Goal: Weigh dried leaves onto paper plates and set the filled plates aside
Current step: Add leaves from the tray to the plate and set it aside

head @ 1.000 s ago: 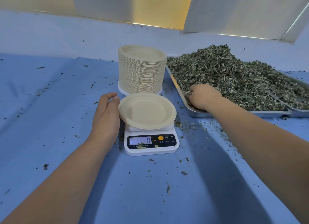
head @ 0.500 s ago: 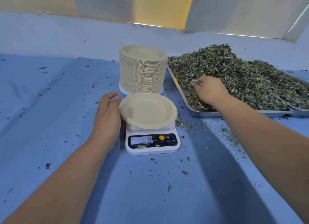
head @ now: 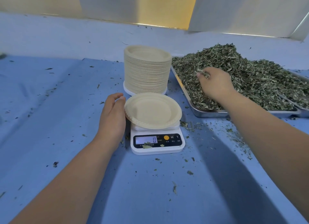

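One empty paper plate [head: 153,110] sits on the scale [head: 157,141], display reading 0. Just left of the scale: left hand [head: 112,116], fingers [head: 121,99] relaxed, touching the plate's left rim. Right of and behind the scale: right hand [head: 215,83], fingers clenched round a clump of dried leaves [head: 250,76] heaped in a steel tray [head: 209,113]. Directly behind the scale: stack of plates [head: 148,73]. Leaf crumbs litter the blue counter [head: 50,123] around the scale.
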